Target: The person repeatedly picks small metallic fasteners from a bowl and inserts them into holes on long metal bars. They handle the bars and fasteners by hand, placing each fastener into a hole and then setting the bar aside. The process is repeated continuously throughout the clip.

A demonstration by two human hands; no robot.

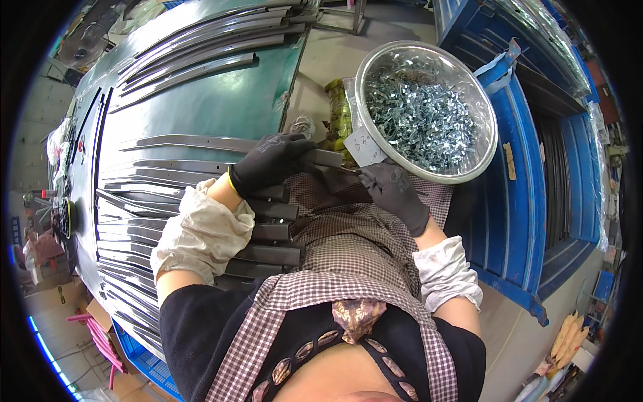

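My left hand [271, 161], in a black glove, is closed round a long dark grey metal strip [194, 143] near its right end. The strip's end sticks out past the fingers over my lap, and its other part lies over the table. My right hand [396, 193], also gloved in black, is just right of that end with its fingertips pinched together. Something small and thin shows at those fingertips, too small to name. Close beyond the right hand, a clear round tub [492, 134] holds a heap of small shiny metal clips [425, 120].
Many similar strips lie in rows on the green-topped table [268, 100], some with ends past its near edge. A white card with handwriting [365, 146] hangs at the tub's side. Blue metal crates [502, 221] stand at the right. A blue basket [144, 358] sits at lower left.
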